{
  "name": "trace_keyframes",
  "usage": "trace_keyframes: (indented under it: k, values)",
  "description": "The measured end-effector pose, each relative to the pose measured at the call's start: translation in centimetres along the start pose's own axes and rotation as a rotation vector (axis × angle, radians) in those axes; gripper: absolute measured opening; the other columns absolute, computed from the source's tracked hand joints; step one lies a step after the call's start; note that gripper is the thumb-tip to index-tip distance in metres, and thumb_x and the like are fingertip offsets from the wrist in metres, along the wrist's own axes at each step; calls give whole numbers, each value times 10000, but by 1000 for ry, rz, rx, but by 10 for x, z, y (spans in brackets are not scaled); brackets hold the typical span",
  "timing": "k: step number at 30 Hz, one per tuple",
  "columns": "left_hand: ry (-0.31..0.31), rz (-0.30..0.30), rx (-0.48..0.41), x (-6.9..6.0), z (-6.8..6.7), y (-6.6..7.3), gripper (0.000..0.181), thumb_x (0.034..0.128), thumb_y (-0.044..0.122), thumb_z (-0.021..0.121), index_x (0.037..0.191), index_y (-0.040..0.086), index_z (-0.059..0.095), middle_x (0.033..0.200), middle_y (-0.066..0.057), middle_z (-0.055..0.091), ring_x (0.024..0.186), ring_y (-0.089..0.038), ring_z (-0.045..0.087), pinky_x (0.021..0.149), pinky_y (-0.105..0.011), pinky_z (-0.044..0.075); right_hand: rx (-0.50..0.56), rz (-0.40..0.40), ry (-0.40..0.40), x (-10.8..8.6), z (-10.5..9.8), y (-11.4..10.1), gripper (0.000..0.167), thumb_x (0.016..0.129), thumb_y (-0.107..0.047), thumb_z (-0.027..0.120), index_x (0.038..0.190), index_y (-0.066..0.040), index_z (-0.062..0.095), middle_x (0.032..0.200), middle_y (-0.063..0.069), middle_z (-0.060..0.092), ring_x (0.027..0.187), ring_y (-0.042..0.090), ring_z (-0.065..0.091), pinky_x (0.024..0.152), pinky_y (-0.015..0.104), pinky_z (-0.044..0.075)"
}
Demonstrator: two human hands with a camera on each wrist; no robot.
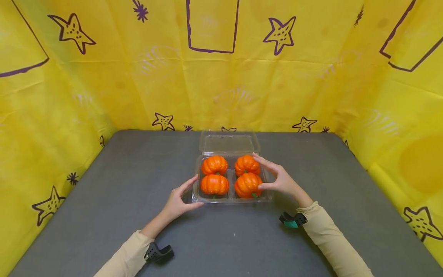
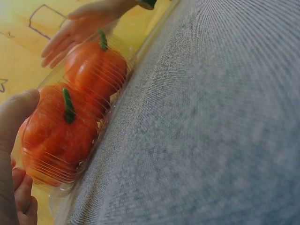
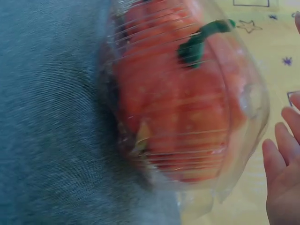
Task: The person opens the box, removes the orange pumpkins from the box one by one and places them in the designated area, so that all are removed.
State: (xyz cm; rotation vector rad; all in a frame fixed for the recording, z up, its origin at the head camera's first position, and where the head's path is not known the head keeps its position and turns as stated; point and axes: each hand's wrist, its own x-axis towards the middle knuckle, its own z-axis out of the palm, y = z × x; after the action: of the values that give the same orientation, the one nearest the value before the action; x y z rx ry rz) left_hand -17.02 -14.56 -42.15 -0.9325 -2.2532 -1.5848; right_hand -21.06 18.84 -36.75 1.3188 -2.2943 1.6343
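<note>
An open clear plastic clamshell box (image 1: 231,197) sits on the dark table with several small orange pumpkins in it. Two of them, a rear pumpkin (image 1: 214,165) and a front pumpkin (image 1: 214,184), are on the left side. Another pair, a rear pumpkin (image 1: 247,164) and a front pumpkin (image 1: 248,185), fills the right side. My left hand (image 1: 175,202) is at the box's left edge, thumb and fingers spread about the front corner. Above the right edge, my right hand (image 1: 282,181) spreads its fingers beside the right-hand pumpkins. In the right wrist view its fingers (image 3: 286,154) look straight and apart from the box.
The box's hinged lid (image 1: 229,143) lies folded back toward the rear wall. Yellow patterned cloth (image 1: 207,88) encloses the back and sides of the grey tabletop (image 1: 138,173). Dark straps with camera mounts (image 1: 292,220) sit on both wrists.
</note>
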Motion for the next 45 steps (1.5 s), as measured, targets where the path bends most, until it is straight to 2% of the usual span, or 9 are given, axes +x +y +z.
trace_keyframes:
  k: [3,9,14,19,23,28,32,39,45]
  values:
    - [2,2,3,-1,0,0,730,598,-84,778,1223,-171,413,1215,-311,453,1122,-431,416,954,-216,304,1,25,-21,-5,3,1,738,632,173,709,1271,173,338,1373,288,257,1299,270,216,1022,275,216]
    - [12,20,11,-1,1,2,726,585,-96,779,1209,-182,418,1196,-325,460,1104,-441,427,951,-225,316,58,29,-68,-13,5,13,680,659,168,693,1252,182,360,1293,330,350,1232,305,344,993,385,279]
    - [4,15,1,0,5,1,730,592,-90,780,1213,-184,408,1208,-323,449,1117,-431,423,955,-214,308,64,37,-67,-17,4,8,659,651,188,684,1235,186,380,1243,366,372,1234,241,355,992,266,278]
    - [21,44,-1,-4,7,-14,756,581,-76,795,1233,-151,419,1219,-294,460,1129,-393,434,958,-218,306,23,20,-75,-18,6,8,563,659,133,713,1169,167,476,1234,324,422,1238,261,346,1001,250,255]
    - [15,46,5,-7,9,-30,769,608,23,815,1267,-82,433,1258,-220,467,1158,-296,443,961,-240,312,-18,5,-71,-19,6,9,475,663,107,723,1105,133,552,1203,294,473,1184,309,409,985,249,285]
    - [18,88,-19,-7,8,-35,759,635,115,816,1266,-75,439,1264,-209,466,1166,-245,446,957,-250,318,-98,-27,-115,-17,6,6,496,671,73,735,1127,121,548,1201,291,474,1155,344,430,968,235,307]
    - [30,102,-14,-5,6,-34,758,625,92,817,1257,-90,439,1253,-232,465,1157,-278,449,955,-257,321,-175,-77,-163,-12,6,5,535,674,86,727,1165,119,518,1221,301,450,1160,363,419,968,227,303]
    - [16,33,26,-5,4,-27,770,584,-25,814,1253,-100,439,1251,-231,466,1140,-347,444,955,-231,314,-276,-69,-211,-16,6,33,620,697,22,738,1264,6,490,1293,231,421,1206,275,391,953,228,321]
    - [9,51,23,-1,2,-4,731,572,-92,789,1199,-183,425,1196,-334,450,1105,-421,441,951,-255,329,-325,-58,-189,-17,6,38,670,672,-23,764,1285,-107,506,1315,124,442,1196,203,413,908,266,386]
